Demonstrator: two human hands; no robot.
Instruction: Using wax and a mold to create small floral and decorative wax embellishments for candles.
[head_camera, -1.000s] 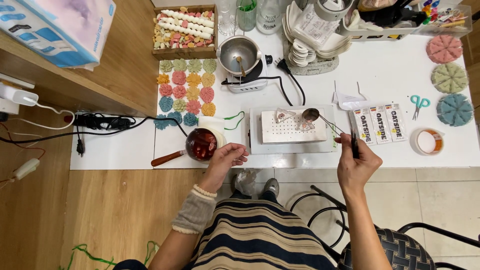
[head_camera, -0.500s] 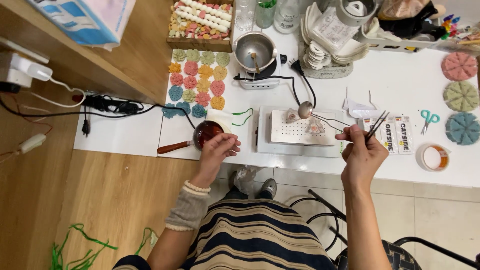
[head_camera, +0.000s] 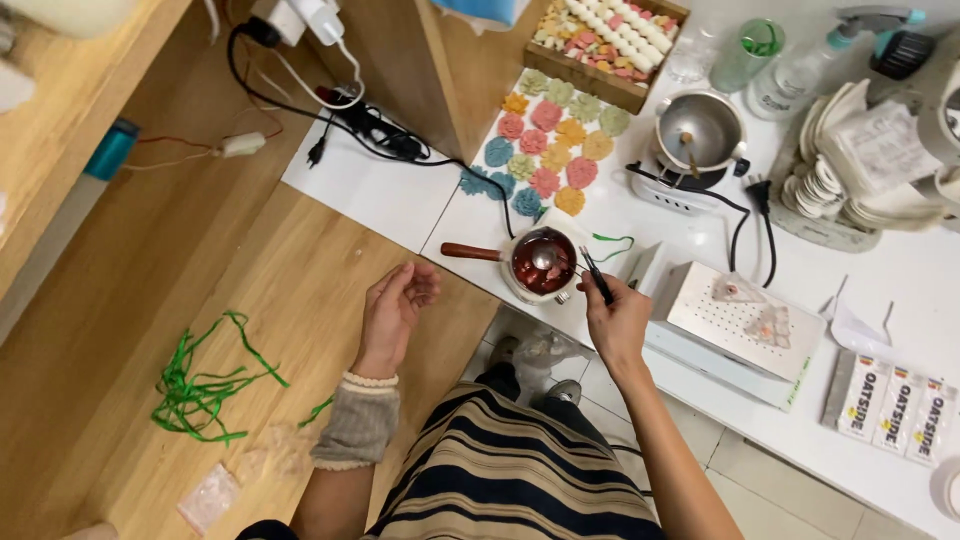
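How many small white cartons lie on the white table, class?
3. One carton, a second and a third lie side by side at the right end of the table. More may lie outside the frame.

A roll of tape (head_camera: 948, 488) is cut off at the right edge.

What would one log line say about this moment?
right hand: holds tweezers beside small pan of red wax | left hand: open, empty, over wooden floor
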